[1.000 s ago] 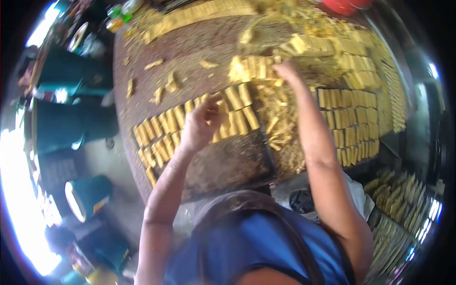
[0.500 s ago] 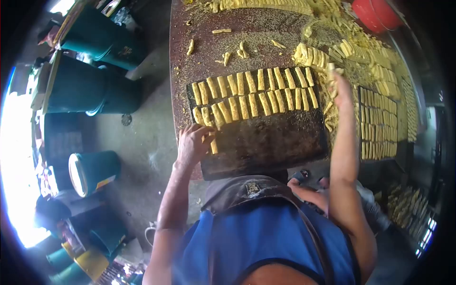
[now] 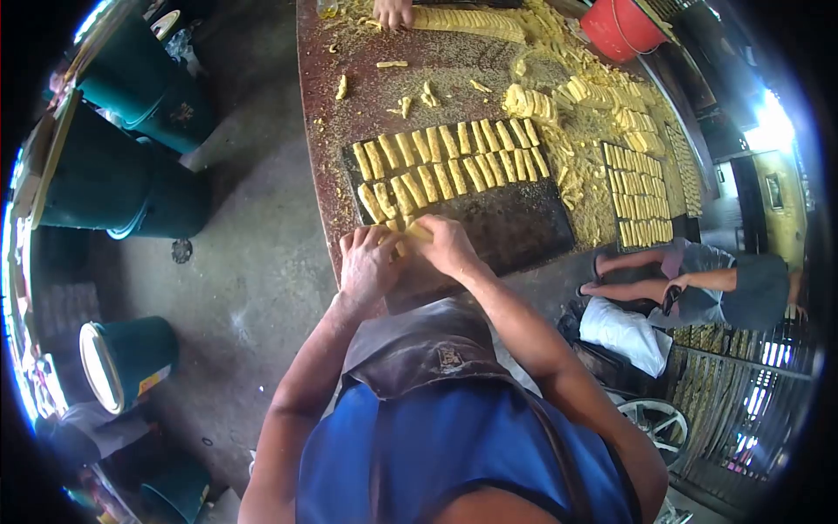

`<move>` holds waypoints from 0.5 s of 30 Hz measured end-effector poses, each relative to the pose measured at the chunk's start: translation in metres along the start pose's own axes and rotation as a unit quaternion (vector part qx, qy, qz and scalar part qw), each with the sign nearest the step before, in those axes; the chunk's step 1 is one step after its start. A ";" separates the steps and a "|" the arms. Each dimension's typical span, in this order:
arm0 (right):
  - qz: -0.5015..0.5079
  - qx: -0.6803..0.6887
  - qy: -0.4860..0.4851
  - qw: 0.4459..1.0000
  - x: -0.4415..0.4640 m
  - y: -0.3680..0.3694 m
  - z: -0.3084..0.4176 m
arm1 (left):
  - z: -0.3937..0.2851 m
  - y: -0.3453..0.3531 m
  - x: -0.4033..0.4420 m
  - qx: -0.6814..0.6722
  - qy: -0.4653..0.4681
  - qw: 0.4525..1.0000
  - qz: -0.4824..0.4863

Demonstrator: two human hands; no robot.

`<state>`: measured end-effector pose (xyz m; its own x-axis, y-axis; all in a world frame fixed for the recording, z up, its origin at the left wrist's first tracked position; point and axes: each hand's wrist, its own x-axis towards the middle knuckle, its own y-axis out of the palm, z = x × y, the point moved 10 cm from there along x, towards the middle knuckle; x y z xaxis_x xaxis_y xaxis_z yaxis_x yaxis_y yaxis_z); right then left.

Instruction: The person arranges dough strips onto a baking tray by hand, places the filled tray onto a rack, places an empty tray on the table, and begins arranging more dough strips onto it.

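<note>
The bare near half of the flat, dark metal tray (image 3: 497,227) gives open room to the right of the person's right hand (image 3: 443,244). At that strip's left end the way is blocked, as the right hand and left hand (image 3: 368,262) meet there. The right forearm (image 3: 515,323) bars part of the near edge. Two rows of yellow dough-like sticks (image 3: 459,176) fill the far half. Beyond them, a brown desk (image 3: 314,131) leaves gaps between small scattered yellow scraps (image 3: 429,94). A pile of yellow strips (image 3: 530,105) stands by the tray's far right corner. Farther back are another person's hand (image 3: 393,12) and a red plastic bucket (image 3: 611,31).
</note>
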<state>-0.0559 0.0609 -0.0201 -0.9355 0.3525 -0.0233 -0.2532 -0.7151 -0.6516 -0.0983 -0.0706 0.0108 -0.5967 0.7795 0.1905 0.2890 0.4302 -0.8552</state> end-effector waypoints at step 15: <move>0.057 -0.040 0.100 0.993 0.017 -0.027 -0.057 | -0.038 0.021 0.005 0.063 -0.055 0.996 0.007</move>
<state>-0.0506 0.1210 -0.0460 -0.8872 0.3910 -0.2449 -0.1211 -0.7097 -0.6940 -0.0669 -0.0401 0.0122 -0.6740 0.7273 0.1293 0.2064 0.3535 -0.9124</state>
